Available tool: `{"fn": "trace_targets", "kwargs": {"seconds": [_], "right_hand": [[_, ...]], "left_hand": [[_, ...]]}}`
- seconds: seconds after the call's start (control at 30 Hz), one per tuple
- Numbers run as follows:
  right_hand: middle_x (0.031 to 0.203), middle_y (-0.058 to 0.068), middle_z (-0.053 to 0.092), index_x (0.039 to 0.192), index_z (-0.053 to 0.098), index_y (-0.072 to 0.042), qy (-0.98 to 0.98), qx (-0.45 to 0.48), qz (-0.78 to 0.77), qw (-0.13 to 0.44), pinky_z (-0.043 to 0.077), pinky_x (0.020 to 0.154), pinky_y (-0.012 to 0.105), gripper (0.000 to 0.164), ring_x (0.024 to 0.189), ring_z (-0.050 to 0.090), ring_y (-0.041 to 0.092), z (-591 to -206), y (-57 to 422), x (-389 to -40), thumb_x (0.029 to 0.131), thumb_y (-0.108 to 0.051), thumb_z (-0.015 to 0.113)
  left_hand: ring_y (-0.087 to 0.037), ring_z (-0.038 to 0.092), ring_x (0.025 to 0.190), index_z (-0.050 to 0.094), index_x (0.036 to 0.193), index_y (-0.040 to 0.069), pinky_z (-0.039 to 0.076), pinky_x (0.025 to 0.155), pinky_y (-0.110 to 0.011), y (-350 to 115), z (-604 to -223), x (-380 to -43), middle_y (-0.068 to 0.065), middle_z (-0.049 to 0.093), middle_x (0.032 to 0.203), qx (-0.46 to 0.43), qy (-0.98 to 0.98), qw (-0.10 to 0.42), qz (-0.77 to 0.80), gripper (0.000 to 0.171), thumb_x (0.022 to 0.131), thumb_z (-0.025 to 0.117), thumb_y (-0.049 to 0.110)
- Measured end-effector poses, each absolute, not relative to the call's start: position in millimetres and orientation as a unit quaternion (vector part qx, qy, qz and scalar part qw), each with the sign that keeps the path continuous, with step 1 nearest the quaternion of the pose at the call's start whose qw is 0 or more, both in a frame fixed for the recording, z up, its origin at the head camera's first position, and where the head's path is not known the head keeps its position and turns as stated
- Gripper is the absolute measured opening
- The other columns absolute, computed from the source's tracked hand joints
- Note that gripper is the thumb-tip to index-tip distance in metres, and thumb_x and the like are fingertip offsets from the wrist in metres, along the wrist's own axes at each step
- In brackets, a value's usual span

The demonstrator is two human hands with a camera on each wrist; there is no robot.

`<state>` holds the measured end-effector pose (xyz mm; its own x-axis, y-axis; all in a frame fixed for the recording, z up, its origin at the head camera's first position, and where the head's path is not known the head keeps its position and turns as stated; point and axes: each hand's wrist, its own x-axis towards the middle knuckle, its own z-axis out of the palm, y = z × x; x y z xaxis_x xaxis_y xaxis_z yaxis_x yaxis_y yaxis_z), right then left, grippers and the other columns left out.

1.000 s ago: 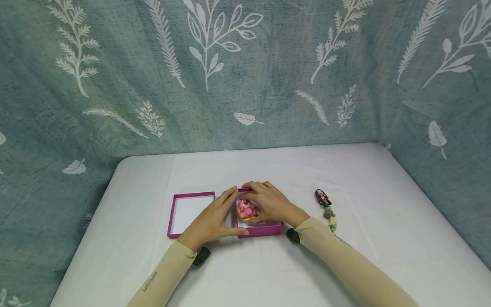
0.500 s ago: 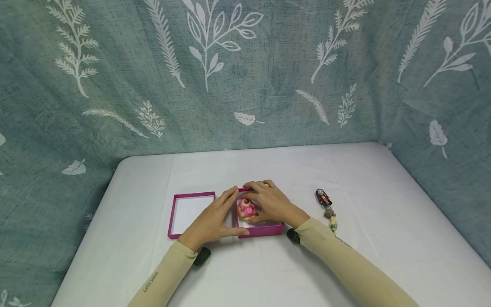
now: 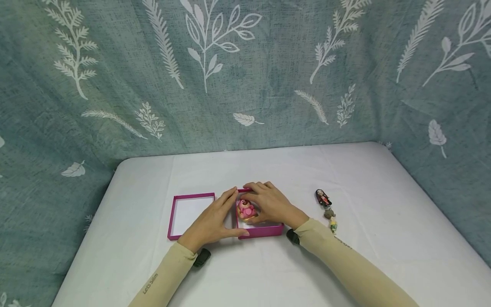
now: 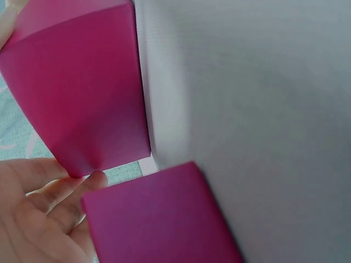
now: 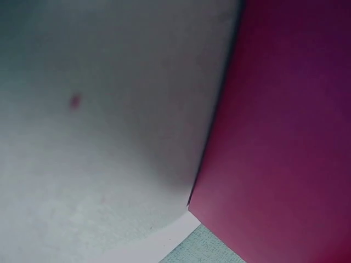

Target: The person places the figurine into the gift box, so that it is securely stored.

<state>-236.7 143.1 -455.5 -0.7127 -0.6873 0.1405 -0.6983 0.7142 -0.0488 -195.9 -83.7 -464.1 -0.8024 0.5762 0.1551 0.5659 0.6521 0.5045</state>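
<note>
Hardly anything has been moved since the earlier frames: the 2 hands and the toy between them are seen in the same places. Pink bear figurine (image 3: 246, 209) is held inside the magenta box (image 3: 264, 231), near its left wall, pinched by the bent thumb and fingers of the right hand (image 3: 272, 206); whether its base is rested on the box floor cannot be told. Hidden in the right wrist view, those fingers are shown only from above. By the left hand (image 3: 211, 223), the box is gripped at its left end, the thumb laid on the near corner and the fingers stretched to the far corner, presumably so that the walls are kept steady. Farther left, just beyond that hand, the shallow magenta lid (image 3: 194, 195) is laid hollow side up, apparently set aside for access to the box. Well to the right, 3 small items are lined up: a black-haired doll figurine (image 3: 322, 198), a grey figurine (image 3: 328, 213) and a yellow-green figurine (image 3: 333, 224), perhaps placed within easy reach. White cloth (image 3: 238, 281) is spread beneath, backed by a leaf-print curtain (image 3: 268, 123).
</note>
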Motion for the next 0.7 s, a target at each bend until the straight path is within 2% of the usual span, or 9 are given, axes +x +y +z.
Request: {"fn": "trace_targets", "kwargs": {"seconds": [0.37,0.7], "right_hand": [[0.142,0.004,0.05,0.127,0.063,-0.024,-0.924,0.376,0.045,0.055,0.043,0.101,0.044,0.072,0.124,0.052,0.023,-456.4,143.4,-235.9,0.069,-0.063,0.079],[0.143,0.004,0.048,0.127,0.062,-0.025,-0.922,0.381,0.037,0.061,0.044,0.1,0.043,0.071,0.125,0.052,0.023,-456.6,143.4,-237.3,0.069,-0.063,0.079]], "left_hand": [[-0.024,0.032,0.146,0.023,0.156,0.009,0.033,0.115,-0.051,-83.4,-464.8,-195.9,-0.006,0.023,0.163,0.317,0.908,0.003,0.273,0.112,0.075,0.067,0.072],[-0.023,0.03,0.147,0.022,0.157,0.01,0.033,0.116,-0.05,-84.0,-463.9,-195.4,-0.003,0.021,0.164,0.315,0.911,0.001,0.266,0.112,0.075,0.068,0.072]]}}
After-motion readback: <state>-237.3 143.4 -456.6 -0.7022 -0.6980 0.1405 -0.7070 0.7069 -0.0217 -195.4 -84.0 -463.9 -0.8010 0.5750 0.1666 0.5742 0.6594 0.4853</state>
